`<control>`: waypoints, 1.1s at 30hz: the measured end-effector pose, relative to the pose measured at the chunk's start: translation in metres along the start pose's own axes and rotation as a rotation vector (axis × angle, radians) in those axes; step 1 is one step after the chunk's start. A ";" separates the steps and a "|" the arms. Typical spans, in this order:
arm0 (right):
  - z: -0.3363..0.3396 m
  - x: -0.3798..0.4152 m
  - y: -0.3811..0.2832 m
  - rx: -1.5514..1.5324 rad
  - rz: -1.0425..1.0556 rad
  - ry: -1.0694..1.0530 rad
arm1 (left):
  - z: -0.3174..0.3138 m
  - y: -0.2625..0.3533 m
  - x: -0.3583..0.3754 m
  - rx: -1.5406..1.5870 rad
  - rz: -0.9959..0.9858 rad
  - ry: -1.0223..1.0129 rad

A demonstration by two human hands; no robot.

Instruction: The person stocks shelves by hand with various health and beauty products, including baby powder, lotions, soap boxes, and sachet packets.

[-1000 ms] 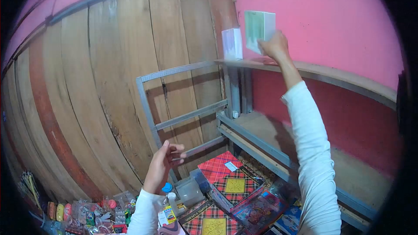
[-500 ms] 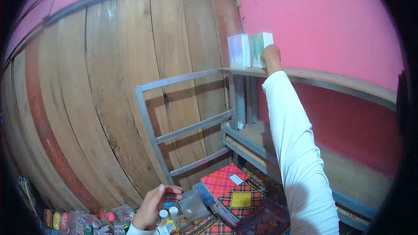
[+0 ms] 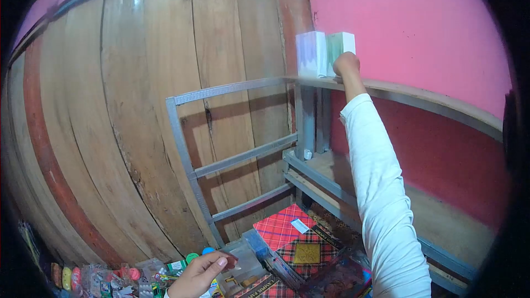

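Note:
At the far end of my stretched arm, my right hand (image 3: 347, 66) is closed on the near right edge of a green-and-white box (image 3: 334, 49), which stands upright on the top shelf. A purple-and-white box (image 3: 311, 55) stands close beside it on the left. My left hand (image 3: 200, 276) is low at the bottom of the view, palm turned inward, fingers loosely bent and apart from the thumb. It hovers over small bottles and a clear plastic container (image 3: 245, 265), and I see nothing held in it.
The grey metal rack has a wooden top shelf (image 3: 414, 95) and a lower shelf (image 3: 441, 209). An open metal side frame (image 3: 185, 132) stands against the plank wall. Red plaid boxes (image 3: 282, 226) and several small packaged goods (image 3: 113, 281) lie below.
The view has tilted down slightly and shifted. My left hand has moved right, over the small bottles. My right hand stays on the green-and-white box.

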State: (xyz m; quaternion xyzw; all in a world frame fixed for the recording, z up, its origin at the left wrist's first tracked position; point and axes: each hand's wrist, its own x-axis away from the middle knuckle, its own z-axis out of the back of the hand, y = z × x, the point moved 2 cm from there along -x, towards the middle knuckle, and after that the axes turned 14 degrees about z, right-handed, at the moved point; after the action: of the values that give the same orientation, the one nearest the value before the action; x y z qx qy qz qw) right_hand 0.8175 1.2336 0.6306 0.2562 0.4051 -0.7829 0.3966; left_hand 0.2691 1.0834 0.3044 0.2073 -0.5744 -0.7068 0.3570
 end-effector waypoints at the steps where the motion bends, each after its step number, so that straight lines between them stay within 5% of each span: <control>1: 0.005 0.006 -0.006 0.091 0.057 -0.086 | -0.001 0.002 0.000 -0.014 0.009 0.004; 3: 0.016 0.014 -0.017 0.272 0.172 -0.259 | -0.002 0.004 -0.002 -0.009 0.021 0.000; 15: -0.013 -0.022 -0.003 0.025 -0.124 -0.252 | 0.003 -0.012 0.018 0.025 0.067 0.070; 23: 0.010 0.014 -0.022 0.188 0.093 -0.354 | 0.011 -0.019 0.033 0.022 0.087 0.083; 30: -0.010 -0.006 -0.011 0.137 -0.084 -0.391 | 0.009 -0.015 0.047 0.080 0.083 0.165; 33: -0.023 -0.022 0.001 0.008 -0.021 -0.146 | 0.010 -0.017 0.051 0.066 0.071 0.171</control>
State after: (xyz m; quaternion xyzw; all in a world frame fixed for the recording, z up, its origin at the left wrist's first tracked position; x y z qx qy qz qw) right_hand 0.8321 1.2618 0.6341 0.1958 0.3747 -0.8052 0.4158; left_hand 0.2238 1.0532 0.2968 0.2582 -0.5717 -0.6542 0.4225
